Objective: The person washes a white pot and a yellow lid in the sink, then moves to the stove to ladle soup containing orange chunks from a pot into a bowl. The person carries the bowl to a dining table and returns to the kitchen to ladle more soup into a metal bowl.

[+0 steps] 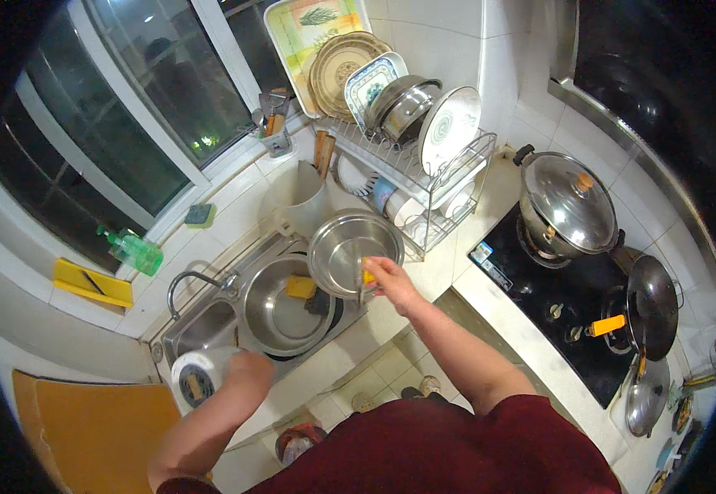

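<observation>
My right hand grips an upright object with a yellow part, seen edge-on and possibly a knife or peeler, at the near rim of a steel bowl on the counter. At the lower left, my left hand is at the edge of a white roll-shaped object; its fingers are blurred, so its hold cannot be told. Between the hands, a round steel basin sits in the sink with a yellow sponge and a dark scrubber inside.
A curved faucet rises behind the sink. Beyond the bowl stand a plastic pitcher and a wire dish rack with plates. On the right, a lidded steel pot and a wok sit on the black cooktop.
</observation>
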